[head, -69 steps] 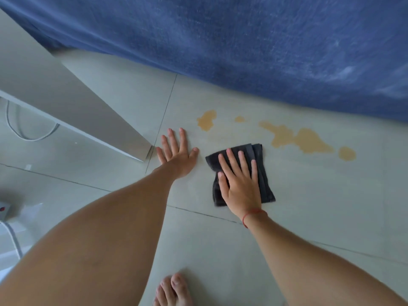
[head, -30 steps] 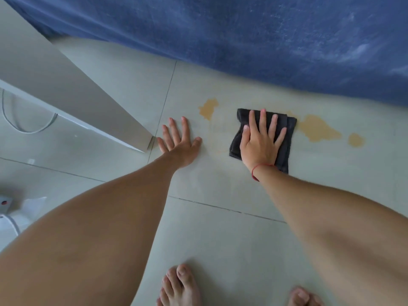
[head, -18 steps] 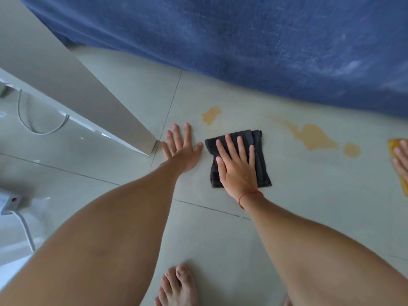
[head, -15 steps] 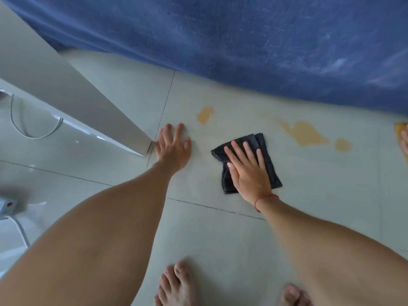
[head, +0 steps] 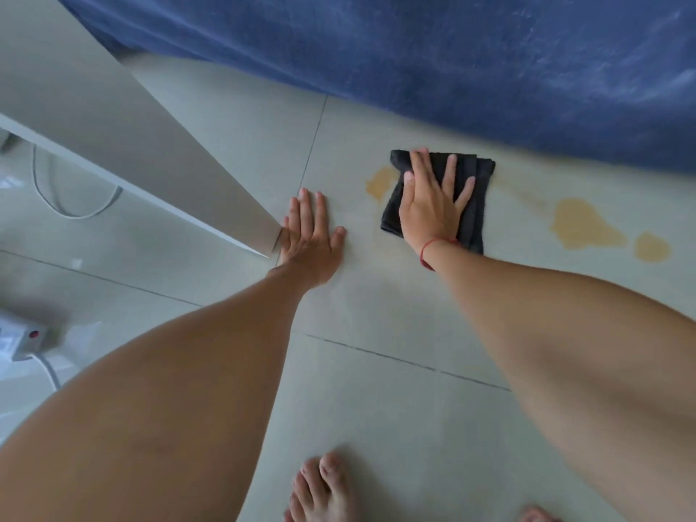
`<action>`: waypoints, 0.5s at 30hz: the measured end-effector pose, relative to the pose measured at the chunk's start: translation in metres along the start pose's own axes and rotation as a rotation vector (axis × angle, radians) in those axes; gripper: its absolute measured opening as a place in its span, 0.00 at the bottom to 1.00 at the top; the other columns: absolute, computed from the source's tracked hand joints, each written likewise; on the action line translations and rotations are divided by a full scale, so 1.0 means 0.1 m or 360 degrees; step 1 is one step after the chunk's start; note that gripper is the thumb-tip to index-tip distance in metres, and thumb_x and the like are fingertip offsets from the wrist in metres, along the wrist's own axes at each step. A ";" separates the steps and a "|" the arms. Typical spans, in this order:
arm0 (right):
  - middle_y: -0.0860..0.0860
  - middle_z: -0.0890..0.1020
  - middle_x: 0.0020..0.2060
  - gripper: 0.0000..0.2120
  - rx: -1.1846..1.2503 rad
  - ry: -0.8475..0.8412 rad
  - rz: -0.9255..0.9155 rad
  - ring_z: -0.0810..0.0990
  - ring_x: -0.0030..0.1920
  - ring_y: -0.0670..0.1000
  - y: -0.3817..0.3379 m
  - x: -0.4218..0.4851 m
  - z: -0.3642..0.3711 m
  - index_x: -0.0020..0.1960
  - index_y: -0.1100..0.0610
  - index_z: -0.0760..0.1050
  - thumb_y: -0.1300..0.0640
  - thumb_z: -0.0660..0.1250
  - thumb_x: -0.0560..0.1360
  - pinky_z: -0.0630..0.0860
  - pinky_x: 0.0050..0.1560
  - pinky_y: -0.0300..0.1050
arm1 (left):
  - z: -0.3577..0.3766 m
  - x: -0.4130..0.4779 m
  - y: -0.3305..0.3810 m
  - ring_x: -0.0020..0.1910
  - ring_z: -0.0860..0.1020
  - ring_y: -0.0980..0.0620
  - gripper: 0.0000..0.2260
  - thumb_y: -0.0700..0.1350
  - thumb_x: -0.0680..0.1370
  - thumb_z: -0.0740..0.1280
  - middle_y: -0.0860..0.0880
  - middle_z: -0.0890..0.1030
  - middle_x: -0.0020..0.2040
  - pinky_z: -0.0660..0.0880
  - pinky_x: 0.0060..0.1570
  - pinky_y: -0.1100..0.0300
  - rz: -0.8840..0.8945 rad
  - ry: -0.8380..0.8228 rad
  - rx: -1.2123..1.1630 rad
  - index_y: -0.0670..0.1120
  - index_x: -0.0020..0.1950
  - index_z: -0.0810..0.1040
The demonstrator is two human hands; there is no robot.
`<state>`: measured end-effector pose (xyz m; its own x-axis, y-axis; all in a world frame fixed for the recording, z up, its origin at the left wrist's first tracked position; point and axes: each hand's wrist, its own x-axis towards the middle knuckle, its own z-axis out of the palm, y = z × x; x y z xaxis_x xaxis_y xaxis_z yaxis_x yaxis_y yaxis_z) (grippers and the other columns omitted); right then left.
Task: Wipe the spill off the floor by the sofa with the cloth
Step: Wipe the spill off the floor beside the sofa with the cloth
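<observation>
A folded dark grey cloth lies flat on the pale tiled floor just in front of the blue sofa. My right hand presses down on it with fingers spread. A small yellow-brown patch of spill shows at the cloth's left edge, partly covered by it. A larger patch and a small round one lie to the right, with a faint smear between cloth and patch. My left hand rests palm-down on the floor, left of the cloth, holding nothing.
A white furniture panel slants in from the upper left, its corner touching my left hand. A white cable loops under it. A white power strip with its cord sits at the left edge. My bare feet stand at the bottom.
My right hand has pushed the cloth away from me, up toward the sofa and onto the left spill patch. The left hand stays planted on the floor.
</observation>
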<state>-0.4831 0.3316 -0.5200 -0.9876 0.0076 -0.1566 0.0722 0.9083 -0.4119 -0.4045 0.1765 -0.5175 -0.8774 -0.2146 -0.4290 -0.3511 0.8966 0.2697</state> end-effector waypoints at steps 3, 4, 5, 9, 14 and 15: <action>0.41 0.57 0.77 0.22 -0.0159 -0.0097 -0.0293 0.49 0.78 0.54 -0.22 -0.08 0.14 0.75 0.44 0.58 0.47 0.49 0.82 0.40 0.74 0.63 | -0.02 0.01 -0.01 0.78 0.35 0.47 0.29 0.53 0.83 0.48 0.46 0.35 0.79 0.36 0.74 0.53 -0.0009 -0.0019 -0.0001 0.46 0.79 0.37; 0.41 0.57 0.77 0.22 -0.0228 -0.0120 -0.0378 0.49 0.78 0.54 -0.24 -0.14 0.18 0.75 0.44 0.59 0.47 0.49 0.82 0.40 0.74 0.63 | -0.02 0.00 0.00 0.78 0.35 0.47 0.29 0.53 0.83 0.48 0.46 0.35 0.79 0.36 0.74 0.53 -0.0006 -0.0029 0.0005 0.47 0.79 0.37; 0.42 0.58 0.77 0.22 -0.0277 -0.0134 -0.0442 0.51 0.78 0.54 -0.23 -0.22 0.21 0.75 0.44 0.59 0.47 0.49 0.82 0.41 0.74 0.63 | -0.02 -0.01 0.01 0.78 0.35 0.47 0.29 0.53 0.83 0.47 0.46 0.35 0.79 0.36 0.74 0.53 -0.0004 -0.0038 0.0007 0.47 0.79 0.37; 0.45 0.65 0.75 0.22 -0.0341 -0.0203 -0.0712 0.59 0.76 0.56 0.07 -0.65 0.09 0.74 0.47 0.64 0.48 0.50 0.80 0.49 0.74 0.60 | -0.08 -0.03 0.03 0.78 0.35 0.47 0.29 0.53 0.83 0.47 0.46 0.34 0.78 0.36 0.75 0.53 0.0000 -0.0068 0.0007 0.46 0.79 0.37; 0.44 0.63 0.75 0.24 -0.0460 -0.0271 -0.0615 0.59 0.76 0.52 0.93 -0.89 -0.33 0.75 0.48 0.61 0.47 0.46 0.80 0.49 0.75 0.54 | -0.10 -0.06 0.04 0.78 0.35 0.46 0.29 0.53 0.83 0.47 0.45 0.35 0.79 0.37 0.75 0.52 -0.0004 -0.0076 -0.0025 0.47 0.79 0.37; 0.43 0.60 0.76 0.25 -0.0446 -0.0266 -0.0479 0.56 0.77 0.51 1.02 -0.84 -0.41 0.76 0.47 0.58 0.46 0.43 0.80 0.47 0.76 0.54 | -0.10 -0.06 0.04 0.78 0.35 0.47 0.29 0.53 0.83 0.47 0.46 0.35 0.79 0.37 0.75 0.53 -0.0010 -0.0080 -0.0027 0.47 0.79 0.38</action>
<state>-0.3984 0.4402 -0.5122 -0.9213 -0.3214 -0.2191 -0.2784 0.9382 -0.2057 -0.4039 0.1780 -0.5052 -0.8580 -0.2000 -0.4731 -0.3622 0.8887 0.2812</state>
